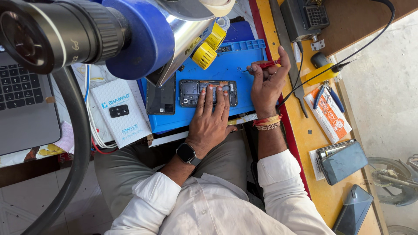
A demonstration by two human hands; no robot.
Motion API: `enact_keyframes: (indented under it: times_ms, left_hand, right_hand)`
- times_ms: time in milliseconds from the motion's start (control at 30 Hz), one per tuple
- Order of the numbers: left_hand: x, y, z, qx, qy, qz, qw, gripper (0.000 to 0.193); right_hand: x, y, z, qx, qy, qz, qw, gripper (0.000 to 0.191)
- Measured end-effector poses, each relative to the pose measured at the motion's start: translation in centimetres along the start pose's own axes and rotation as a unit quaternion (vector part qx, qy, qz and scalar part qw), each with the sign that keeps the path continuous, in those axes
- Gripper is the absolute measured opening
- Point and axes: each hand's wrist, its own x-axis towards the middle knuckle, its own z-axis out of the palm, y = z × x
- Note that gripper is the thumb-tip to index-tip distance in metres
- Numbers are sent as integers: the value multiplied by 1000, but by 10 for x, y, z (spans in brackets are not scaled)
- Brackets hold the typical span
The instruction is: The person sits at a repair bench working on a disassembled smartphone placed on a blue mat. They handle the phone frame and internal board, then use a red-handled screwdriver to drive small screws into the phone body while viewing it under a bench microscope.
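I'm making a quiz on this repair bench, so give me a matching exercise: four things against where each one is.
Things:
1. opened phone
2. red screwdriver
3. white box
4. laptop

Places:
A. far left edge of the view
B. in the right hand
C. under the left hand, on the blue mat
D. left of the mat

Pairs: 1-C, 2-B, 3-D, 4-A

White shirt with sleeves rolled to the forearms, grey trousers; a black smartwatch (188, 153) on the left wrist, red and orange threads with beaded bangles (266, 122) on the right
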Motion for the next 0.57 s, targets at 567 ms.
enact_keyframes:
  times_ms: [567]
  left_hand:
    - [24, -2, 6, -18, 4, -1, 1000, 101]
  right_hand:
    - [-15, -3, 1, 95, -26, 40, 994, 69]
